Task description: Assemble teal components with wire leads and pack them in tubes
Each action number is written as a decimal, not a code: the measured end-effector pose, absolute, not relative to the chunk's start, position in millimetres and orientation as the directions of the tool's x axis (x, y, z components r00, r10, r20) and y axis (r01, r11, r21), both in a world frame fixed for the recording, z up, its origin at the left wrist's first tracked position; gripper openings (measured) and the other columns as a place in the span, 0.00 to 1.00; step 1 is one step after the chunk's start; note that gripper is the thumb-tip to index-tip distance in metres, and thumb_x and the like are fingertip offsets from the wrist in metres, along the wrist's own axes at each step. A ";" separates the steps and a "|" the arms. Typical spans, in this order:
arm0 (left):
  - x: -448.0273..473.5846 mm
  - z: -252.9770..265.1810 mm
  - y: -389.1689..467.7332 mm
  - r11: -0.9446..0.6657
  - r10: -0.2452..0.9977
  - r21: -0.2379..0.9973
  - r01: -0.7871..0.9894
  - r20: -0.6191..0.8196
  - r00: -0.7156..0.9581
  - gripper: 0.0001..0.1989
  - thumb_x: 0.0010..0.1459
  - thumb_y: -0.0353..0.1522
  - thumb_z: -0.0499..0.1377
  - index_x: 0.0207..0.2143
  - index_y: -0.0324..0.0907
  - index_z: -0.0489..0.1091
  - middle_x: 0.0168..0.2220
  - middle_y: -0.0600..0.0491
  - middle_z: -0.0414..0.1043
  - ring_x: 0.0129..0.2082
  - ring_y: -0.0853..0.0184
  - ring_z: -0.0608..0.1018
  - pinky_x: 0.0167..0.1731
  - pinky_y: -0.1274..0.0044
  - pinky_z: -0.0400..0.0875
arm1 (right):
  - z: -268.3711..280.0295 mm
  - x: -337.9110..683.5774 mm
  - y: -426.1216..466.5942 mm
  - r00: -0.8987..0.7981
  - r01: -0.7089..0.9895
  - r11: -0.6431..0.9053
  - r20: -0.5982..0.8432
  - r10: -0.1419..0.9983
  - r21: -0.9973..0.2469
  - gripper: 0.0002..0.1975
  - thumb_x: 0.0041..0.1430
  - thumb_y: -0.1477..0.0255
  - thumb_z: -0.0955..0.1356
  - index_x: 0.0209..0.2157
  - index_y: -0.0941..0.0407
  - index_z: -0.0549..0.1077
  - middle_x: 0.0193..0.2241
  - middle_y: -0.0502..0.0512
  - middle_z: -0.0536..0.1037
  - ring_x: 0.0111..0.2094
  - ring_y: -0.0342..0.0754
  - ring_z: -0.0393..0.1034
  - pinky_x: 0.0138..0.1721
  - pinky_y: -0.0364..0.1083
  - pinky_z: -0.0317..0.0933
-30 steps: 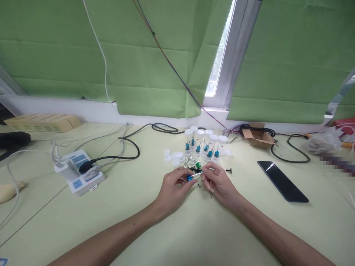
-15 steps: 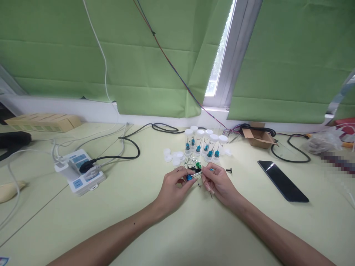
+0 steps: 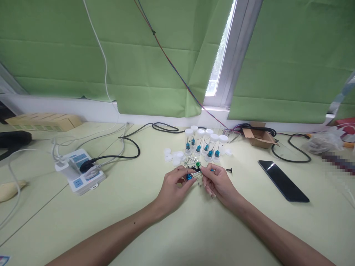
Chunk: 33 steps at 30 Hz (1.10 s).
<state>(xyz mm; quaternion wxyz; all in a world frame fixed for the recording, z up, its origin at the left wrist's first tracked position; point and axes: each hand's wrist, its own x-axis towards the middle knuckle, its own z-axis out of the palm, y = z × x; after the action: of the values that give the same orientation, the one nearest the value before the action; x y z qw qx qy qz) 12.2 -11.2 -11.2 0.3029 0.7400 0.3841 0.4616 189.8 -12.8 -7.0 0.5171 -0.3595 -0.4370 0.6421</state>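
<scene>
My left hand (image 3: 172,189) pinches a small blue part (image 3: 189,177) with thin wire-like legs between thumb and fingers. My right hand (image 3: 219,181) is closed on a thin metal rod (image 3: 196,173), whose tip reaches the blue part. A bit of blue shows above the right fingers; whether it belongs to the rod I cannot tell. Just beyond both hands lie a green part (image 3: 198,164), small black pieces and loose thin metal pins. Behind them stand several clear vials (image 3: 210,153) with white caps, each holding a blue part like this one.
White caps (image 3: 176,161) lie left of the vials. A black T-shaped piece (image 3: 229,170) and a phone (image 3: 283,181) are to the right. An open cardboard box (image 3: 259,139) stands at the back. On the left, a power strip (image 3: 80,171) trails cables.
My right fingers have shifted slightly along the rod toward the left. My left hand keeps its grip on the blue part, almost still.
</scene>
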 end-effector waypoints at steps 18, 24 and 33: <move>14.6 -6.9 -11.9 -0.423 0.899 0.868 0.261 0.367 0.238 0.10 0.57 0.37 0.62 0.37 0.41 0.77 0.31 0.51 0.71 0.26 0.70 0.73 0.24 0.79 0.71 | -9.7 189.9 -11.0 -0.198 -0.375 -0.025 0.054 0.979 -0.927 0.14 0.53 0.64 0.75 0.28 0.57 0.69 0.17 0.46 0.74 0.12 0.38 0.63 0.11 0.36 0.53; 16.3 -0.2 -11.2 -0.254 0.955 0.956 0.144 0.225 0.191 0.10 0.55 0.38 0.63 0.33 0.39 0.75 0.29 0.54 0.70 0.18 0.76 0.68 0.18 0.80 0.66 | -9.4 190.4 -10.2 -0.232 -0.436 -0.019 0.091 0.968 -0.900 0.11 0.56 0.64 0.73 0.34 0.56 0.74 0.22 0.49 0.75 0.18 0.38 0.66 0.17 0.37 0.57; 15.6 2.5 -10.8 -0.162 0.966 0.986 0.047 0.149 0.210 0.12 0.54 0.39 0.64 0.33 0.39 0.72 0.22 0.57 0.69 0.16 0.75 0.67 0.17 0.80 0.64 | -10.1 192.2 -9.9 -0.282 -0.509 -0.078 0.080 0.956 -0.857 0.11 0.54 0.68 0.75 0.39 0.57 0.79 0.27 0.52 0.76 0.26 0.40 0.67 0.27 0.40 0.62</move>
<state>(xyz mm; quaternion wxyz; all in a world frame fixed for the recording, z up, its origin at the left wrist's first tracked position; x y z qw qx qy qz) 15.6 -10.8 2.5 0.4919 0.6024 0.4206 0.4672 192.2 -9.9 -10.1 0.5359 -0.2679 -0.4168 0.6836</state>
